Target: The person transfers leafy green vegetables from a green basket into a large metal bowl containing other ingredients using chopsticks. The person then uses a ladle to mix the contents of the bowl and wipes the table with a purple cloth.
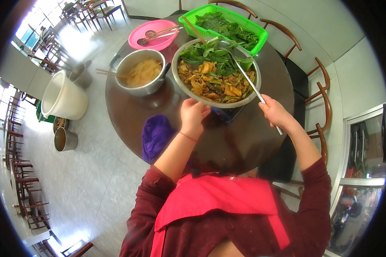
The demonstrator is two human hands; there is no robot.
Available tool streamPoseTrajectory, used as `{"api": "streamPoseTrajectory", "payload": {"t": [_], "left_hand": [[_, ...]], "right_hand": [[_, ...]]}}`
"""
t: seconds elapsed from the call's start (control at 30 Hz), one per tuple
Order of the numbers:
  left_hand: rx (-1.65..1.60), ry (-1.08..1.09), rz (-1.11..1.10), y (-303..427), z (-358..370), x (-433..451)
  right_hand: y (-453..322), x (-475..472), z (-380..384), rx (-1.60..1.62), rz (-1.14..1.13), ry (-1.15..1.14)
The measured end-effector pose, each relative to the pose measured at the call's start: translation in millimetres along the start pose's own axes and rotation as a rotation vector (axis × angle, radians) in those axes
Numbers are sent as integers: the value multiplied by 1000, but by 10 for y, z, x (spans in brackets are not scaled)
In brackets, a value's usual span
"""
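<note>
A wide metal basin (258, 84) holds cooked food with browned slices (209, 69) in front and leafy greens (212, 53) heaped at the back. My right hand (274, 111) grips the long metal handle of a utensil (249, 80) slanting into the basin; its far end is hidden among the greens. At the basin's near left rim, my left hand (194, 116) has its fingers curled against the edge. Under the basin a dark stove (226, 114) partly shows. Wooden chopsticks (193, 29) lean over the far rim.
A metal pot (141, 91) with pale slices in liquid, a pink basin (136, 32) of ladles, a green plastic basket (260, 38) of leaves and a purple cloth (156, 136) rest on the round table (128, 128). Chairs (321, 96) line its right; a white bucket (67, 99) stands left.
</note>
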State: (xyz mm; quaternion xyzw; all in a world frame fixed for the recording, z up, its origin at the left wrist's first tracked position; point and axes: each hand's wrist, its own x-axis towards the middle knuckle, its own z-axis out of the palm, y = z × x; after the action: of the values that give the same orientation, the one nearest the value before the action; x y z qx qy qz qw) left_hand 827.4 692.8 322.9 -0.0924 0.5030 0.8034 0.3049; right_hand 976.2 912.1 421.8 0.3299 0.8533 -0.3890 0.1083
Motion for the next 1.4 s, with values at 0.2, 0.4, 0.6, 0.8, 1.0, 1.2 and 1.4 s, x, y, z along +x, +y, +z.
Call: {"api": "streamPoseTrajectory", "payload": {"t": [0.2,0.4,0.6,0.8,1.0,1.2,1.4], "left_hand": [[-10,50,-4,-4,-7,-1],[-47,25,-22,-16,-40,12],[-62,19,-48,-12,-53,-8],[-64,37,-49,-9,-50,11],[-58,55,-29,-32,-57,23],[-49,52,-29,-25,-66,1],[-56,38,-43,-18,-75,-9]], "right_hand": [[-179,-57,53,-38,26,0],[-309,-350,-456,-103,-61,94],[-366,-285,-443,-91,-133,137],[-104,456,-270,-377,-428,202],[121,377,-199,-172,-8,-70],[-219,207,-312,-46,22,-116],[-199,-96,-429,-412,-399,267]]}}
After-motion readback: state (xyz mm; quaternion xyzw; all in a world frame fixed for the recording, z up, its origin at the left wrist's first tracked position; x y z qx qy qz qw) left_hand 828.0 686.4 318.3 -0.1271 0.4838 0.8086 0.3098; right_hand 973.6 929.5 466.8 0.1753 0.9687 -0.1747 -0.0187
